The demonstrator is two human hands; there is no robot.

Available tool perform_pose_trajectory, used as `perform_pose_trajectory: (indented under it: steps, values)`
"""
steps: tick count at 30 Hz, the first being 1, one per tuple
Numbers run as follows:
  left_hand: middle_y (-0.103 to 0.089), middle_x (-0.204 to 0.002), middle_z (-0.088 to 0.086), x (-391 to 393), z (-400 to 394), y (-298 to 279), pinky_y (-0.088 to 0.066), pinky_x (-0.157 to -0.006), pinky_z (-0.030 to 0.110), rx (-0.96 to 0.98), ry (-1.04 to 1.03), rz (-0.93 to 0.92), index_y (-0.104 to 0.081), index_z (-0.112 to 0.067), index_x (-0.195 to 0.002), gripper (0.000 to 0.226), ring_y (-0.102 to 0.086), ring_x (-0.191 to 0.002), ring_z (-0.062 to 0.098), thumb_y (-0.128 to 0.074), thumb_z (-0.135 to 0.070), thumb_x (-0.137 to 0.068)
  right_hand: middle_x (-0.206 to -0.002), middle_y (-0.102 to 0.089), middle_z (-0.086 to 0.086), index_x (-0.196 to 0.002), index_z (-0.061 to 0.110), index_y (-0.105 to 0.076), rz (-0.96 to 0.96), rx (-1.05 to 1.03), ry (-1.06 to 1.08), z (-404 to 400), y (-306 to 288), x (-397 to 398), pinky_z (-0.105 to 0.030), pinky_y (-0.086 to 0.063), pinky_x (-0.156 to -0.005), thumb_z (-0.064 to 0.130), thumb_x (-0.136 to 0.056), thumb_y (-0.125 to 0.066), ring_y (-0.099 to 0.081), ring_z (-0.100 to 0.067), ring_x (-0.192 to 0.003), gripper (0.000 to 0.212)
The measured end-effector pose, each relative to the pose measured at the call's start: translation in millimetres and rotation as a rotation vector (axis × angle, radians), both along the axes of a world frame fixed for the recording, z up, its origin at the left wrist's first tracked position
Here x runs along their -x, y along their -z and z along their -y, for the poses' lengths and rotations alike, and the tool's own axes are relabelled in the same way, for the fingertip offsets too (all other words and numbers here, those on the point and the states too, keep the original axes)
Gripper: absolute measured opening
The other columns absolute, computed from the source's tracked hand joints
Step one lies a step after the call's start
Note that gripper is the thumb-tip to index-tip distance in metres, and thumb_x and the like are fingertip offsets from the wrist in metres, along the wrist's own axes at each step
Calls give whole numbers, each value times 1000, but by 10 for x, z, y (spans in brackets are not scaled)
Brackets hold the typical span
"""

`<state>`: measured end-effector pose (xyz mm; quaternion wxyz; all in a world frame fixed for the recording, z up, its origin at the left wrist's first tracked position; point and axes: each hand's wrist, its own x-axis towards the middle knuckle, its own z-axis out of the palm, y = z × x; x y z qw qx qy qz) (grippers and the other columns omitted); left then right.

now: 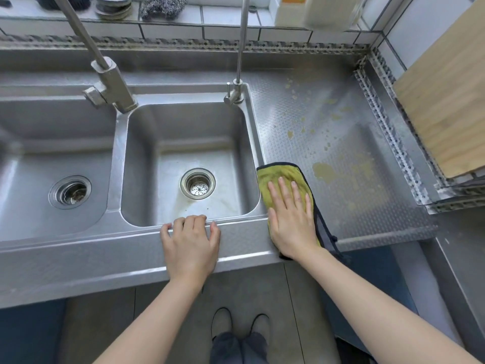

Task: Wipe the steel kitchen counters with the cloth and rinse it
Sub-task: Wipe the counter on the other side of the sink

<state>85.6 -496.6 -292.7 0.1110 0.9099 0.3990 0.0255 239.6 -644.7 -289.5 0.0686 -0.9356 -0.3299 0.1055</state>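
Note:
A yellow-green cloth (278, 176) with a dark trim lies on the steel counter (367, 206), just right of the right sink basin (147, 143). My right hand (291, 216) presses flat on the cloth with straight fingers. Part of the cloth hangs over the counter's front edge. Yellowish spill patches (324, 170) and smaller splashes dot the counter beyond the cloth. My left hand (190, 243) rests on the front rim of the sink, fingers curled over the edge and holding nothing.
A large faucet (110, 85) stands between the two basins and a thin tap (237, 82) at the right basin's back corner. A wooden board (446, 95) leans at the far right. Steel wool, dishes and a bottle sit on the tiled ledge behind.

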Motion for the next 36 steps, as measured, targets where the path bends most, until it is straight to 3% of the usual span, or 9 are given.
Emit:
perform_pose_trajectory:
  steps: [9,13,15,18,21,23,28,32,36]
  values:
    - [-72,-95,3,-26,21,-37,-30,-100,46,24,-19,-11,-72,-17,-96,50,-60,-98,27,-29,-40,-88,-163,3,10,-156,32,-3,24,38,-80,476,11,140,-41,5,-122,40,-102,-22,8,-14,-151,57]
    - [-66,-119,1,-218,59,-85,-22,-108,49,93,-67,-113,-67,-22,-113,36,-53,-113,28,-37,-33,-95,-164,1,8,-156,29,-5,39,36,-117,488,10,53,-41,3,-122,40,-103,-23,6,-14,-151,58]
    - [-59,-132,2,-457,164,-131,-23,-109,45,147,-17,-104,-56,-24,-132,42,-51,-120,27,-35,-36,-98,-164,1,8,-156,27,-5,45,29,-130,564,12,2,-40,4,-122,41,-102,-20,6,-13,-151,58]
    - [-51,-140,7,-777,323,-184,-36,-99,42,266,35,-41,-34,-21,-148,52,-52,-120,31,-31,-40,-99,-164,2,9,-156,27,-4,38,24,-84,738,27,-122,-38,6,-122,42,-101,-17,8,-11,-150,59]
    - [-38,-149,8,-1087,477,-213,-39,-96,44,431,14,84,-12,-22,-155,62,-47,-123,35,-33,-40,-99,-163,5,10,-155,28,1,30,23,17,1061,26,-428,-40,4,-122,44,-99,-11,11,-11,-150,60]
    - [-30,-154,9,-1272,533,-210,-36,-100,44,507,-13,170,-7,-21,-155,65,-43,-128,35,-35,-39,-99,-163,6,10,-155,30,3,37,22,63,1263,22,-678,-40,4,-122,46,-97,-7,11,-11,-150,61]
    - [-28,-155,15,-1630,568,-108,-31,-106,41,602,-183,213,-12,-14,-154,63,-35,-137,32,-35,-36,-100,-163,6,9,-156,29,1,53,36,158,1560,27,-1308,-41,2,-123,47,-98,-8,9,-13,-150,60]
    - [-36,-151,20,-1900,617,-52,-32,-105,44,625,-403,222,-16,-12,-152,62,-41,-132,39,-33,-39,-100,-164,4,6,-156,24,-1,63,59,185,1615,18,-1835,-43,1,-123,41,-102,-18,8,-15,-151,59]
    - [-37,-150,20,-2079,522,-8,-32,-105,44,626,-594,301,-20,-9,-150,61,-41,-133,39,-31,-41,-100,-164,6,3,-156,21,0,76,61,146,1551,45,-2166,-44,1,-123,41,-102,-16,9,-17,-151,60]
